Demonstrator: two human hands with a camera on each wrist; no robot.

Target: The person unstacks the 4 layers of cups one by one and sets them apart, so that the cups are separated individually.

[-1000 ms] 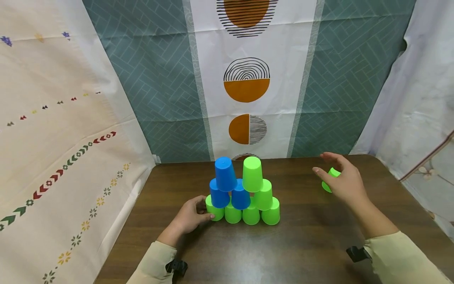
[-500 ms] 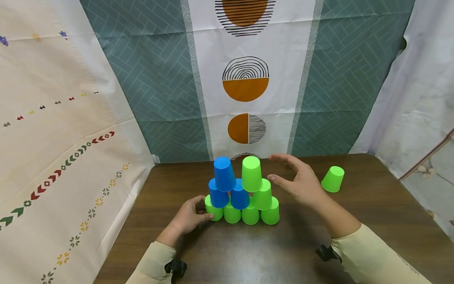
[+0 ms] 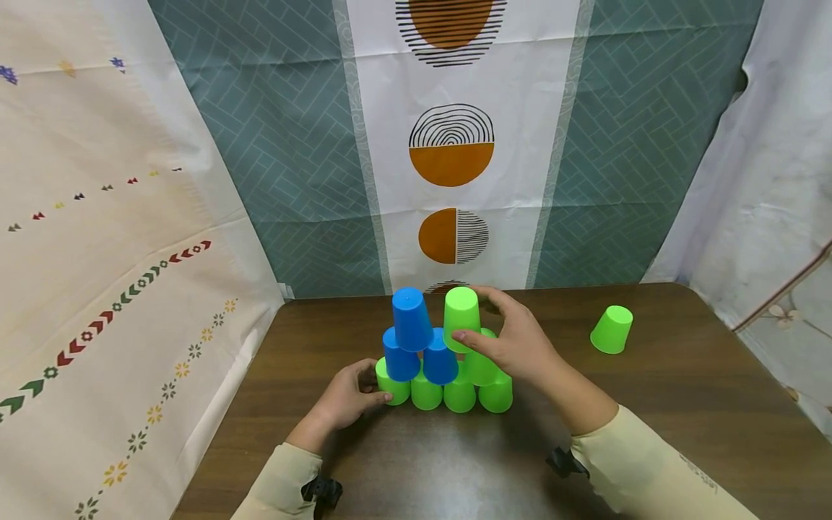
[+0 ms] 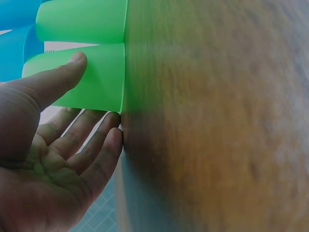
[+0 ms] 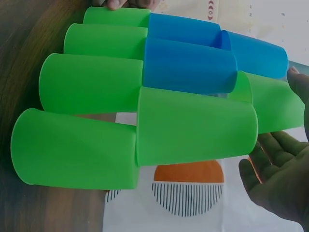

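Upside-down plastic cups stand stacked on the table. The bottom row is green, the middle row holds two blue cups [image 3: 440, 361] and a green cup [image 5: 193, 128], and a blue cup [image 3: 412, 318] and a green cup [image 3: 461, 312] form the top. My left hand [image 3: 349, 396] holds the leftmost bottom green cup [image 4: 99, 79], thumb on its near side and fingers at its other side. Around the top green cup curls my right hand [image 3: 510, 336], with its thumb in front and its fingers [image 5: 263, 154] behind, partly hidden by cups.
One more green cup [image 3: 612, 330] stands upside down at the right on the brown wooden table [image 3: 442, 469]. Patterned cloth [image 3: 292, 144] hangs behind the far edge, with pale cloths [image 3: 97, 289] at the sides.
My right hand has moved left from near the lone green cup to the top green cup and closed round it. My left hand has stayed at the bottom cup.
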